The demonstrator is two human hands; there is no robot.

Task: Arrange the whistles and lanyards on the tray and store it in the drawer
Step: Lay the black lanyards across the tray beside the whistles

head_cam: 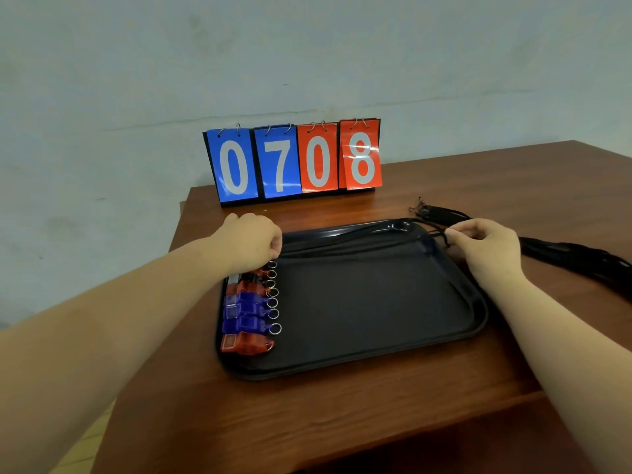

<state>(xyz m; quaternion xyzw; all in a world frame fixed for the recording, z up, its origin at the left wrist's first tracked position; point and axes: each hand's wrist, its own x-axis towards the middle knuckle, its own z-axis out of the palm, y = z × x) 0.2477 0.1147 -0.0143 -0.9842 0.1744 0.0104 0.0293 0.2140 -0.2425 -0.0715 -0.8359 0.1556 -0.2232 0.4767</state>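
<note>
The thin black cord lanyard (342,238) lies stretched along the far rim of the black plastic tray (376,302). The right hand (485,248) pinches one end; the left hand (253,241), fingers curled, grips the other. Judged light and limp: hold by the ends.

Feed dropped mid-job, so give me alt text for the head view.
Left hand and right hand hold a thin black lanyard cord stretched along the far rim of a black plastic tray. Red and blue translucent whistles line the tray's left edge; a bundle of black lanyards lies right of it.
</note>
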